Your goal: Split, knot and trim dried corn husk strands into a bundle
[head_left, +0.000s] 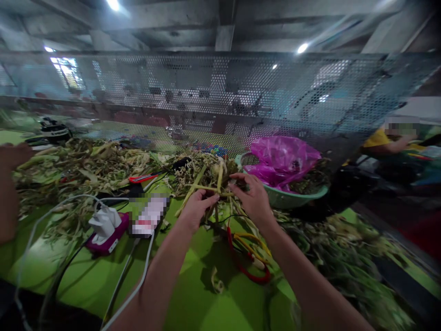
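Observation:
Over the green table, my left hand (197, 209) is closed, with thumb and fingers pinching pale yellow-green plant strips (206, 187). A few strips cross in front of it, and one stands upright. My right hand (254, 196) is just to the right, its fingers bent inward and closed near the same strips; what lies between the fingertips is too small to make out. A heap of dried plant matter (193, 172) lies just beyond both hands. Below the right hand rests a tool with red and yellow looped handles (250, 253), its working end hidden.
A green basin (296, 201) with a purple plastic bag (282, 158) stands right. Left lie a phone (151, 214), a purple power strip (108, 234) with cables and a red cutter (143, 178). Another person's hand (15, 154) is far left. A perforated metal screen (206, 101) runs behind.

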`<state>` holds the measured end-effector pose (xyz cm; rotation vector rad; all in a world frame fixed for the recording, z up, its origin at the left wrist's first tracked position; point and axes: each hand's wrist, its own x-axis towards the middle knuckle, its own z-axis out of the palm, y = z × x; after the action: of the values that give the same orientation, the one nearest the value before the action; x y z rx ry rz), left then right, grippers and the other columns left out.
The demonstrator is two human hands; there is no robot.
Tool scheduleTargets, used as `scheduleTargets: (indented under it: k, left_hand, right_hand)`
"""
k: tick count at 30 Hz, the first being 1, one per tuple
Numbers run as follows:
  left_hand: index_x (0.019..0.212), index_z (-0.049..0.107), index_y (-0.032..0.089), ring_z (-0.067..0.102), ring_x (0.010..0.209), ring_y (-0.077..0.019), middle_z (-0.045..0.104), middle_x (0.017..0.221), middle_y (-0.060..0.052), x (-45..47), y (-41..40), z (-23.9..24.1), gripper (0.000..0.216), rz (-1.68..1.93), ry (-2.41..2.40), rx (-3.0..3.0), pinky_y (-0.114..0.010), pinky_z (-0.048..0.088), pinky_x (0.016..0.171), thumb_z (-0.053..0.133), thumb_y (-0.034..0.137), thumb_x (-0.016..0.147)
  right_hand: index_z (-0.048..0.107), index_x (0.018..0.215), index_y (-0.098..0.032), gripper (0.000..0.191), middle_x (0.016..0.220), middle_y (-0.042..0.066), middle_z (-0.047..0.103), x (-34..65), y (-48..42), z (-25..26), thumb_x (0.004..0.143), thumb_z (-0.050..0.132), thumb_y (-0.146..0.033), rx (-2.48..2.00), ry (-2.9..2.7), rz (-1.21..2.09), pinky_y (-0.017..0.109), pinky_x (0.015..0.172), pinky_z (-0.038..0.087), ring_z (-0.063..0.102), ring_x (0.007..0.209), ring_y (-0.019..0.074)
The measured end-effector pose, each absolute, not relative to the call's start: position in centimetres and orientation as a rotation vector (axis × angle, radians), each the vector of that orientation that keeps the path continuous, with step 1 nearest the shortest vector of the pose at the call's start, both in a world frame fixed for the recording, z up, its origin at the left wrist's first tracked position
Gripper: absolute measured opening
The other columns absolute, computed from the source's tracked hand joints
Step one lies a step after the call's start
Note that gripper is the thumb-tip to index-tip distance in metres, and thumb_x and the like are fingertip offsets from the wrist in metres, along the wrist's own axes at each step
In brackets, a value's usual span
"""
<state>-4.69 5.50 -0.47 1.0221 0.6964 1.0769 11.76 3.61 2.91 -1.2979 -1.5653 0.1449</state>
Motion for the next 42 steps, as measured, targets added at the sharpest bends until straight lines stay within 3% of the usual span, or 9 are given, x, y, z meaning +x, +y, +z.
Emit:
scheduleTargets:
  k: [3, 8, 15, 22, 28, 33, 42]
  left_hand:
    - [0.089, 0.063, 0.015, 0.054, 0.061, -0.0081, 0.064, 0.080, -0.001, -4.9, 6.1, -0.8, 0.040, 1.183, 0.724, 0.850, -0.020, 0.040, 0.053, 0.079, 0.033, 0.057]
    - [0.087, 0.060, 0.017, 0.056, 0.060, -0.0082, 0.064, 0.078, 0.001, -5.0, 6.5, -0.8, 0.041, 1.264, 0.724, 0.737, -0.020, 0.044, 0.053, 0.081, 0.030, 0.055]
    - [0.089, 0.061, 0.016, 0.059, 0.063, -0.0109, 0.066, 0.079, -0.001, -4.9, 5.7, 0.0, 0.040, 1.247, 0.673, 0.815, -0.023, 0.047, 0.056, 0.079, 0.032, 0.057]
    - [0.085, 0.066, 0.015, 0.058, 0.066, -0.0122, 0.066, 0.079, -0.003, -5.2, 6.0, -0.2, 0.032, 1.242, 0.726, 0.870, -0.026, 0.046, 0.064, 0.073, 0.040, 0.066]
    - [0.084, 0.066, 0.014, 0.056, 0.066, -0.0107, 0.065, 0.075, -0.002, -5.1, 6.2, -0.4, 0.030, 1.230, 0.724, 0.864, -0.022, 0.044, 0.062, 0.074, 0.035, 0.065]
    - [0.076, 0.061, 0.012, 0.047, 0.049, -0.0069, 0.055, 0.060, 0.002, -5.0, 5.9, 0.1, 0.026, 1.180, 0.713, 0.713, -0.020, 0.039, 0.048, 0.074, 0.030, 0.064]
    - [0.071, 0.049, 0.014, 0.029, 0.039, -0.0001, 0.047, 0.054, 0.006, -5.3, 5.6, 1.1, 0.029, 1.141, 0.566, 0.644, -0.013, 0.020, 0.039, 0.074, 0.025, 0.064]
  right_hand:
    - [0.063, 0.092, -0.022, 0.017, 0.098, 0.006, 0.064, 11.0, 2.7, 3.7, 0.078, 0.062, -0.031, -1.304, -1.612, -0.115, 0.040, 0.090, 0.036, 0.053, 0.099, 0.0251]
    - [0.062, 0.077, -0.022, 0.013, 0.075, 0.003, 0.064, 8.7, 1.8, 3.1, 0.081, 0.059, -0.034, -1.322, -1.874, 0.080, 0.031, 0.071, 0.039, 0.056, 0.076, 0.0200]
    - [0.057, 0.077, -0.022, 0.002, 0.079, 0.004, 0.065, 7.8, 1.8, 1.7, 0.076, 0.059, -0.023, -1.521, -1.989, -0.222, 0.031, 0.068, 0.034, 0.054, 0.077, 0.0210]
    - [0.056, 0.083, -0.022, 0.006, 0.074, 0.001, 0.063, 8.4, 1.8, 2.2, 0.081, 0.050, -0.021, -1.533, -1.960, 0.091, 0.026, 0.061, 0.037, 0.056, 0.067, 0.0171]
    - [0.062, 0.092, -0.022, 0.017, 0.088, 0.002, 0.068, 9.2, 2.3, 2.4, 0.081, 0.051, -0.019, -1.412, -1.958, 0.144, 0.028, 0.074, 0.042, 0.061, 0.081, 0.0184]
    - [0.065, 0.088, -0.021, 0.018, 0.086, 0.002, 0.069, 9.5, 2.5, 2.7, 0.078, 0.052, -0.015, -1.404, -1.954, 0.182, 0.028, 0.076, 0.043, 0.062, 0.083, 0.0185]
    - [0.065, 0.083, -0.021, 0.013, 0.083, 0.001, 0.069, 10.1, 2.6, 3.1, 0.078, 0.054, -0.017, -1.427, -1.934, 0.167, 0.028, 0.072, 0.044, 0.063, 0.079, 0.0189]
